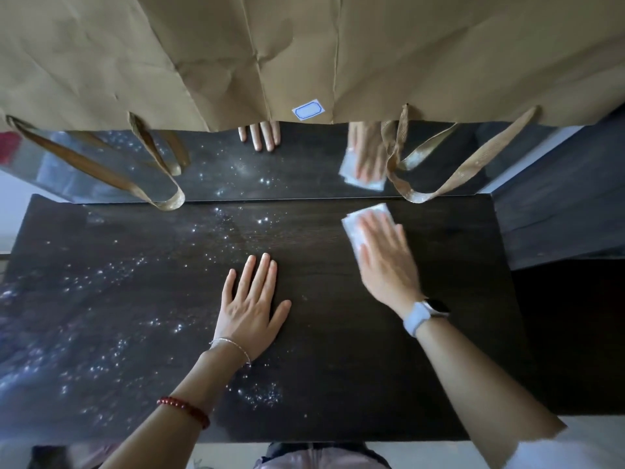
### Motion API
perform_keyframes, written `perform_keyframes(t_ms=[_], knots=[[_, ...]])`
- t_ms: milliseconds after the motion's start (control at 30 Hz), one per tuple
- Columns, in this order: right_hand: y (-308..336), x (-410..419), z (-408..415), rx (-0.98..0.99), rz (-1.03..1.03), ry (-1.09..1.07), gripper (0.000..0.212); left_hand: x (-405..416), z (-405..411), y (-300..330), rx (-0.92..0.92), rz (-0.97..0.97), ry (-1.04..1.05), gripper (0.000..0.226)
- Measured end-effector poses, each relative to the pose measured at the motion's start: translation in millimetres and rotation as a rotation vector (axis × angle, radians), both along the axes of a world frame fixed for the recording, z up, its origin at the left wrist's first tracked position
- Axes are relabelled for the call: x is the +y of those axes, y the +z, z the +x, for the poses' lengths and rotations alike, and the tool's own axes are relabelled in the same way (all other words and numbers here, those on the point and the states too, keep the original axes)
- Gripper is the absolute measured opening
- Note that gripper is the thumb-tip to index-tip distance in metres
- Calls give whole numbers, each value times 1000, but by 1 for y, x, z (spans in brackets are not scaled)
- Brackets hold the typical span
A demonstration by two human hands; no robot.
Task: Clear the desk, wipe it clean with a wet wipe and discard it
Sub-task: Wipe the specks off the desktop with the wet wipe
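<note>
While the right hand (385, 262) lies flat with straight fingers pressed on a white wet wipe (367, 225), right of centre and in the upper half of the frame, the left hand (252, 299) rests open, palm down, near the middle of the dark surface (135, 299). Neither hand curls round anything; the right grip is simply flattened on the wipe, which shows only past the fingertips and along the thumb side, the rest hidden under the palm. The right hand looks slightly blurred. A pale watch (422, 314) sits on the right wrist, a thin chain bracelet (231, 346) on the left wrist, and a red bead bracelet (184, 409) further down that forearm. Bright specks scatter across the left and centre of the surface; whether they are droplets or dust is hard to tell. Along the far edge stands a mirror (304, 170), repeating both hands and the wipe. Brown paper bags (236, 52) fill the top of the frame and cover the upper mirror, their ribbon handles (473, 164) drooping down. A small blue-bordered label (307, 110) is blank or unreadable. Both forearms are cut off at the bottom edge.
</note>
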State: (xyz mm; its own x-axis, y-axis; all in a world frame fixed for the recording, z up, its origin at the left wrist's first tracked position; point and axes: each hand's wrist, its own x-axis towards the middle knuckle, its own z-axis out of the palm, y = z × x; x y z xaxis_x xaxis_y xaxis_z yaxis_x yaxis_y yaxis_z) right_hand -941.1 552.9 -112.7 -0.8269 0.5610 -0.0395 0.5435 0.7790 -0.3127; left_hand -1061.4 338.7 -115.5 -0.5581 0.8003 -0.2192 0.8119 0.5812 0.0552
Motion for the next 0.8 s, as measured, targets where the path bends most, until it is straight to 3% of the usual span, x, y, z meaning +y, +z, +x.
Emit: perform_keyframes(t_ms=[133,367,633,800], knots=[[-4,22,34,-51,57,-368,50,-1,0,1,12,26,-4,67],[2,-2,-16,-73,-28,-785,53,-5,-18,13,-79,185,-17,55],[5,-86,-108,-69,-60,-701,57,-96,-123,25,-75,228,253,56],[-4,-176,-201,-18,-54,-482,58,-158,-191,28,-102,228,460,51]])
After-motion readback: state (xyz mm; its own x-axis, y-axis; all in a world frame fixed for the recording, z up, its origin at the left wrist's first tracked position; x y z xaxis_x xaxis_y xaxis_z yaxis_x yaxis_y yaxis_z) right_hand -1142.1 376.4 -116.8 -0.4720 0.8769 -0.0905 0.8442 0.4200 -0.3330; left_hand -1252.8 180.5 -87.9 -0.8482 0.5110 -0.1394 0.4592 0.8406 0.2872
